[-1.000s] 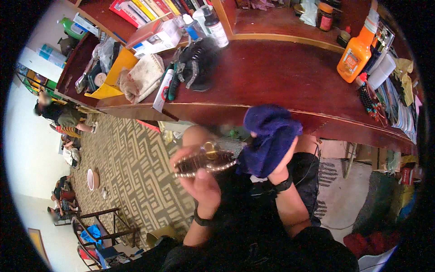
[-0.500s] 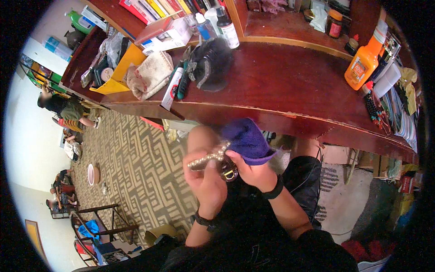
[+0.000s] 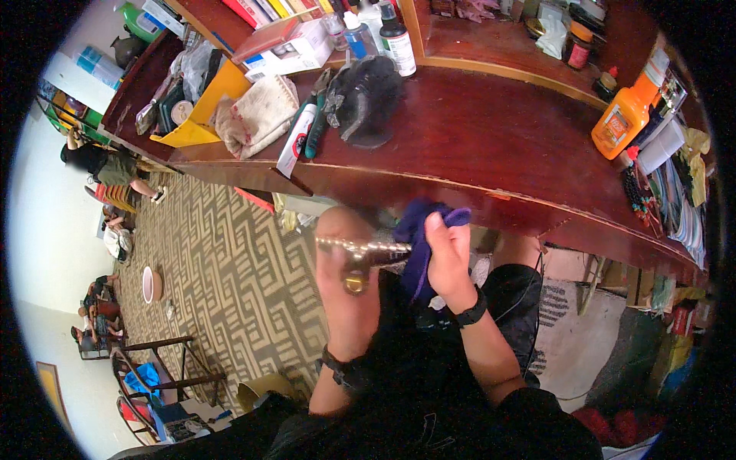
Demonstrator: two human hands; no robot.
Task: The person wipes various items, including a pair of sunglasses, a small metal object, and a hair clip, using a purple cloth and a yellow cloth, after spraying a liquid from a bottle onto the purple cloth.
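My left hand (image 3: 349,299) grips a dark, shiny accessory edged with a row of pearl-like beads (image 3: 376,248). A gold-coloured piece shows on it near my thumb; blur and my fingers hide its exact kind. Bunched in my right hand (image 3: 451,261) is a purple cloth (image 3: 418,249), its edge folding up past the thumb. The cloth touches the right end of the beaded accessory. Both hands are held above my lap, just short of the desk's front edge.
On the reddish-brown desk (image 3: 491,130) lie a black clear-wrapped bundle (image 3: 368,103), green-handled pliers (image 3: 316,126), a white tube (image 3: 297,140), a stained cloth (image 3: 261,115) and a yellow box (image 3: 207,111). An orange bottle (image 3: 625,119) stands right. People sit at far left.
My right hand has moved slightly right and up, with the purple cloth now bunched. The beaded accessory has turned so its bead row lies more level, pointing toward the cloth.
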